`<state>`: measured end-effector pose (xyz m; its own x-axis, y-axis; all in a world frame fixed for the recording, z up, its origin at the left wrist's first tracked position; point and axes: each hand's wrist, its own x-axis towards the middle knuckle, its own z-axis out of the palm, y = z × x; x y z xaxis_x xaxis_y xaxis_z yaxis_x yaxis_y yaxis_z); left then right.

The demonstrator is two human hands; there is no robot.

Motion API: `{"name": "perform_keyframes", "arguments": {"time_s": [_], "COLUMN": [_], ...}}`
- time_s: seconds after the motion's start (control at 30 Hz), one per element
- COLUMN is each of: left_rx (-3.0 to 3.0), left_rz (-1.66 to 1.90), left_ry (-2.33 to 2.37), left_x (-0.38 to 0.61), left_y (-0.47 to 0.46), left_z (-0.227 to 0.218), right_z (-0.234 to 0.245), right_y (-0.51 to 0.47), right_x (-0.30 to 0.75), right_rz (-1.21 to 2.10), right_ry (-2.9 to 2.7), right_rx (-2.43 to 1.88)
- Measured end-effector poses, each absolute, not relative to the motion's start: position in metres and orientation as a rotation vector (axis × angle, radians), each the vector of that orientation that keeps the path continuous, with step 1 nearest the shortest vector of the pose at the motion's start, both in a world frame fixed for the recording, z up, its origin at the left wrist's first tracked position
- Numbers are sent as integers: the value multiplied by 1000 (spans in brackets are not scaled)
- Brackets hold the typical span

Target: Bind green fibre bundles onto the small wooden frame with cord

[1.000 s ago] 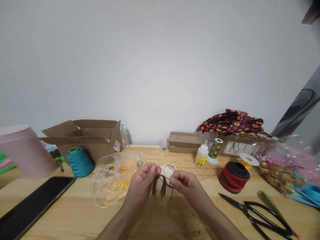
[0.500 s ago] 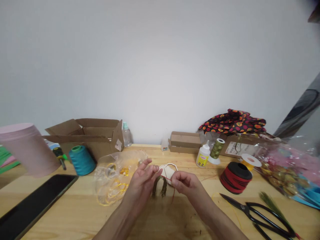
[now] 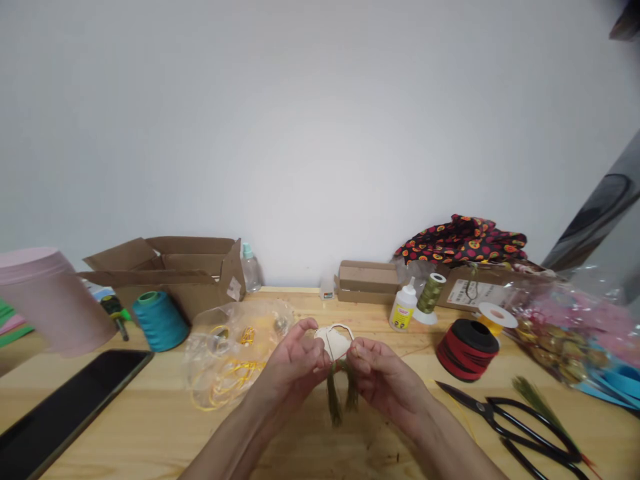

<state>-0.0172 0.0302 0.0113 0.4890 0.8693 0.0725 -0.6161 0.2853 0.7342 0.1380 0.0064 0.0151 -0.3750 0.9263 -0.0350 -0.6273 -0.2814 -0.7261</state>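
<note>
Both my hands meet above the table around a bundle of olive-green threads point(image 3: 334, 400), bent over so that its two ends hang down. My left hand point(image 3: 299, 360) pinches the bundle near its bend from the left, with one finger raised. Opposite it, my right hand point(image 3: 379, 369) has its fingertips closed near the same bend. A bit of reddish string shows between the fingertips, partly hidden. Just behind the fingers lies a flat cream-white piece point(image 3: 337, 343) with a thin cord looped along its edge; its kind is unclear.
To the right lie black scissors point(image 3: 485, 408), a green tassel point(image 3: 537, 400), a red cord spool point(image 3: 463, 353) and a glue bottle point(image 3: 403, 308). At left are a clear bag point(image 3: 225, 360), a teal thread cone point(image 3: 159, 323), a phone point(image 3: 70, 417) and an open carton point(image 3: 165, 287).
My right hand has moved in towards the left, and the red string stretched between the hands is now mostly hidden. The thread bundle has shifted right and its ends hang lower.
</note>
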Motion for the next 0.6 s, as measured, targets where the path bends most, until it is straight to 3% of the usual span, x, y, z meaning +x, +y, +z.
{"name": "perform_keyframes", "arguments": {"time_s": [0.33, 0.6], "left_rx": [684, 627], "left_rz": [1125, 1239], "left_ry": [568, 837], "left_x": [-23, -22], "left_y": [35, 39], "left_z": [10, 7], "right_z": [15, 12], "right_y": [4, 8], "right_x": [139, 141], "right_rz": [1786, 1835], "right_ry": [-1064, -900], "right_rx": [-676, -624]}}
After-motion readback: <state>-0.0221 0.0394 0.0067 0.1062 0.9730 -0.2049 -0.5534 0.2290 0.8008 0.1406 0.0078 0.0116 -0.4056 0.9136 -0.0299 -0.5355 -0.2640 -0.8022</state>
